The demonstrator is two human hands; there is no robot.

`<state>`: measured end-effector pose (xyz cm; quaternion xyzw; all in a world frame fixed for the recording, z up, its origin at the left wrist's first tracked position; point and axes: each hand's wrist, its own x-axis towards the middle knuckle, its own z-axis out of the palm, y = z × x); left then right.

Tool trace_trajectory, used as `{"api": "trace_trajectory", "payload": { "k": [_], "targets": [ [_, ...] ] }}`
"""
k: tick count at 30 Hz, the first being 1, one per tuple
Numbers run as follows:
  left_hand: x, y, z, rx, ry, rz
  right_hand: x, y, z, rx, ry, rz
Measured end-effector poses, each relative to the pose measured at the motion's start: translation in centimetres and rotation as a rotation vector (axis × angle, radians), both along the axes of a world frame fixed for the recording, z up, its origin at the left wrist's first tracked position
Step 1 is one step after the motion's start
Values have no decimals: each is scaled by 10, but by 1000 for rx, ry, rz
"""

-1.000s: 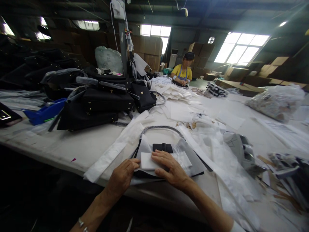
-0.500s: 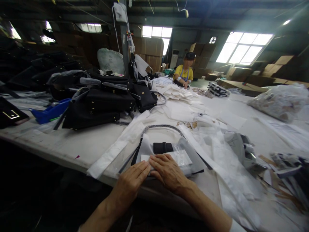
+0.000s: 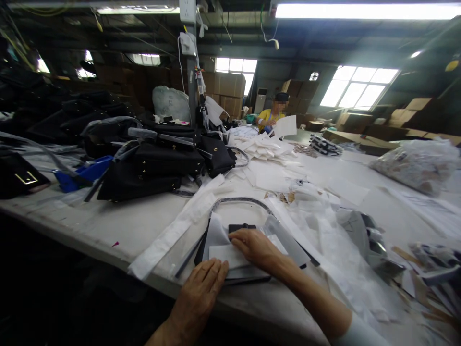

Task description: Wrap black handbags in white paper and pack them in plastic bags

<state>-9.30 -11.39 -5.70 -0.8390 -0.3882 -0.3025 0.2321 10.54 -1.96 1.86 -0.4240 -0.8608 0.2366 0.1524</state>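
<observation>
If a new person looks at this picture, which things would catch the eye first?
Probably the left hand and right hand at a partly covered black bag, near the front edge of the table. Next, the heap of black bags on the left, with a bright blue object beside it. At upper right, a large window glares brightly.

Bright windows (image 3: 358, 88) shine below a tube light (image 3: 367, 10).
</observation>
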Motion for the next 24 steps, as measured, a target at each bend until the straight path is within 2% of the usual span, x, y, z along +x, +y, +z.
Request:
{"api": "trace_trajectory", "payload": {
  "k": [3,5,8,14,17,20,24],
  "targets": [
    [2,2,-2,5,-22,28,-7,49,6,-85,30,-78],
    [3,3,-3,23,-72,27,-14,74,-1,-158,12,-35],
    [5,5,-6,31,-118,5,-23,92,-16,-245,-12,13],
    [6,8,-16,-15,-116,1,-32,96,-42,-265,14,-52],
    [7,12,-16,7,-101,-53,-36,96,-49,-261,6,-85],
    [8,16,-12,19,-89,-116,-38,97,-49,-240,2,-112],
    [9,18,-9,26,-130,-147,-38,92,-35,-142,28,-166]
  ]
}}
